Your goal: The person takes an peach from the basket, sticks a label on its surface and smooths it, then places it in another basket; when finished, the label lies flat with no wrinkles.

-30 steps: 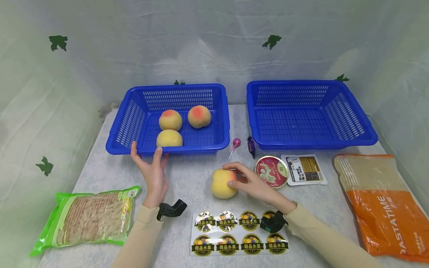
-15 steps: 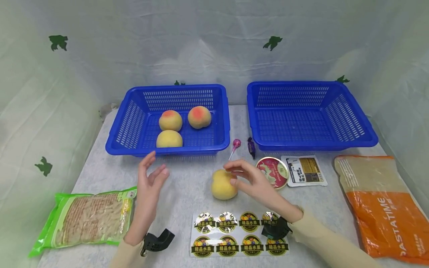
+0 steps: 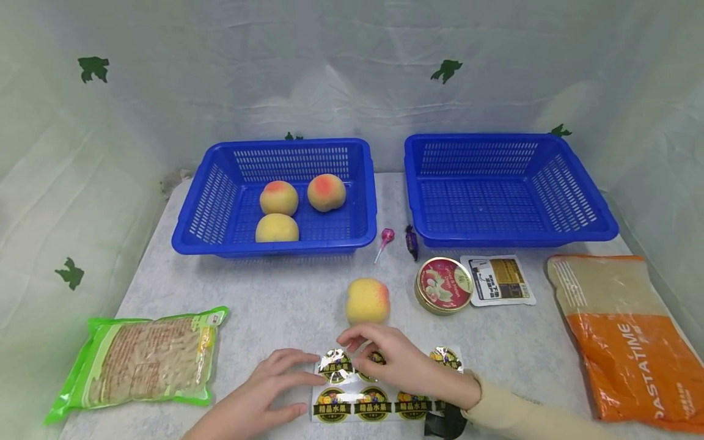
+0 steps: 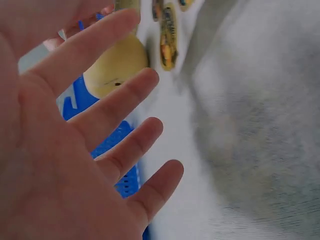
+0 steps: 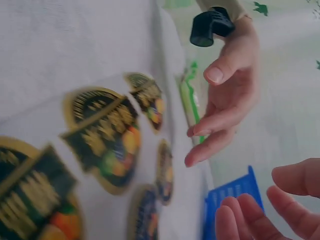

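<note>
A white sheet [image 3: 352, 385] with rows of round fruit-label stickers [image 5: 107, 135] lies on the table near the person. The left hand [image 3: 269, 391] is at the sheet's left edge, fingers spread and nearly straight, holding nothing. Over the upper row of stickers hovers the right hand [image 3: 396, 360], its fingers loosely bent, thumb and fingertips apart in the right wrist view; it hides part of that row. Just beyond the right hand sits a yellow peach [image 3: 367, 299] with a reddish side, standing free on the table.
Three peaches lie in the left blue basket [image 3: 275, 249]; a second blue basket [image 3: 517, 236] stands at the right. Between them are a lollipop [image 3: 387, 236] and a purple-wrapped candy [image 3: 411, 243]. A round tin [image 3: 444, 284], white pouch [image 3: 500, 280], orange pasta bag [image 3: 632, 342] and green-edged bag [image 3: 143, 360] lie around.
The left hand has come back from the left basket's rim to the sticker sheet. The right hand has let go of the peach and moved back over the stickers.
</note>
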`<state>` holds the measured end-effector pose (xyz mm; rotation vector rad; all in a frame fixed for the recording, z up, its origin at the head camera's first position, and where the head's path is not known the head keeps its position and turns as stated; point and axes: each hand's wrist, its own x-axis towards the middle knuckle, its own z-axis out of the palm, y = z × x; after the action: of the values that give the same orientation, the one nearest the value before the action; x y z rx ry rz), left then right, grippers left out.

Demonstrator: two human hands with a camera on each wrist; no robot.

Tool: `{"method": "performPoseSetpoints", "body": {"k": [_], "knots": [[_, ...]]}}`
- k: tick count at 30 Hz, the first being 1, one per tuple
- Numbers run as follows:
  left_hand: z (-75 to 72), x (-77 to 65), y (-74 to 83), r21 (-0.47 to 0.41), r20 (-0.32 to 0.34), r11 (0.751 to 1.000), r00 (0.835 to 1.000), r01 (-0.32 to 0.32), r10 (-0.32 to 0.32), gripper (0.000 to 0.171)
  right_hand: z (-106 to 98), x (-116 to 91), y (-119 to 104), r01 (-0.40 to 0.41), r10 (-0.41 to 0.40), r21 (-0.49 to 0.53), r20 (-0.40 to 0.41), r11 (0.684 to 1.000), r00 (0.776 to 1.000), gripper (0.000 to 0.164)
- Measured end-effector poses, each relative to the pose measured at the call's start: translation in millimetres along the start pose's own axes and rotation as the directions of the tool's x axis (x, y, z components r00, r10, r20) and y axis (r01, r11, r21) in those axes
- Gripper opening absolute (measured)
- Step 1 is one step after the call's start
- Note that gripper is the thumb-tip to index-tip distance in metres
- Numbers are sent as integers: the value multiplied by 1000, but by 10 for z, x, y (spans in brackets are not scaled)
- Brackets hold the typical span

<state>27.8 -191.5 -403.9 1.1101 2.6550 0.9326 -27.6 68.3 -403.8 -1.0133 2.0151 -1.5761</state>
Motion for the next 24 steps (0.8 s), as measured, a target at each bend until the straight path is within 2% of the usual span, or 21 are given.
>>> {"method": "performPoseSetpoints", "body": {"k": [3,6,10,16,19,24], "knots": [[46,-28,-7,72,41,997,999,-3,0,39,74,-25,56,-74,74,-11,22,997,997,31],[72,-39,-12,124,83,992,996,23,-33,41,133,-41,112,-110,113,-68,42,992,993,34],[94,-41,-16,158,144,985,986,62,-85,37,196,-45,171,-125,136,-177,54,976,989,37],[106,-37,-18,184,193,978,972,101,-137,36,280,-17,222,-99,115,-292,40,951,993,39],[106,-30,-15,186,208,976,967,110,-148,36,301,-5,237,-111,128,-279,42,954,991,39],[94,-3,-11,200,203,974,969,101,-143,36,303,4,251,-143,152,-178,38,974,988,37]]}}
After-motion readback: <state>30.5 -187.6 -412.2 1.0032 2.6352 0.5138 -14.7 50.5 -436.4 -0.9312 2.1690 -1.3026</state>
